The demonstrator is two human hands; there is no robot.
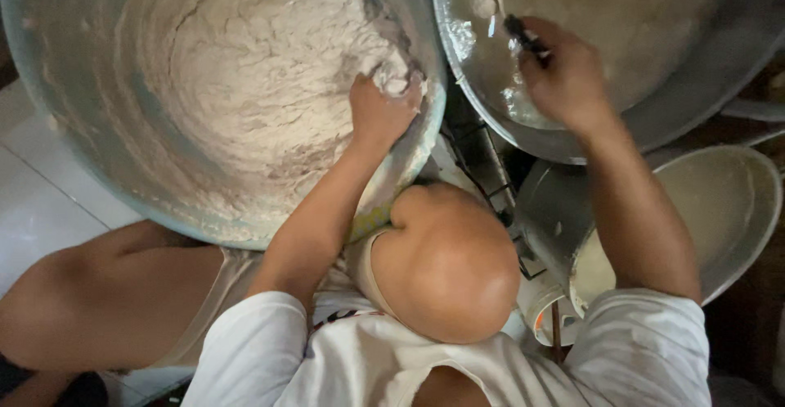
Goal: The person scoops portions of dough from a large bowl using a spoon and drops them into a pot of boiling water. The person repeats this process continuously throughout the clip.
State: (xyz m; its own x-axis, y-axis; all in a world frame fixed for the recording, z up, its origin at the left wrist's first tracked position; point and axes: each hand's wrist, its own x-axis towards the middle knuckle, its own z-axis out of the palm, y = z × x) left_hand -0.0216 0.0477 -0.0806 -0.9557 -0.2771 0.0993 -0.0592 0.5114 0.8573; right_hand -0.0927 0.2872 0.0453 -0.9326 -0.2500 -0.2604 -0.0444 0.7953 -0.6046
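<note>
Two big vessels take up most of the view here: a pale blue tub (74,153) loaded with whitish dough (262,71), and beside it a wide metal pan (703,63) with a wet, oily sheen inside. The left hand (380,108) is at the near rim of the tub, fingers (396,84) curled shut around a small pinched-off lump of dough (395,80). The right hand (564,67) is over the pan, fingers closed on a dark thin tool (523,37), and one small dough blob (485,2) sits near the pan's far edge. Judging by that, the portioning looks barely started: just one piece in the pan and nearly the whole mass left in the tub. Lower right there's a shallow cream-coloured bowl (736,211) and a small cup (544,313), with what seems like a dark wire rack (491,170) between the vessels. No counter to speak of; the person seems to be crouched low, knees up, over a white tiled floor (41,202). The room is dim towards the right, can't make out much there.
</note>
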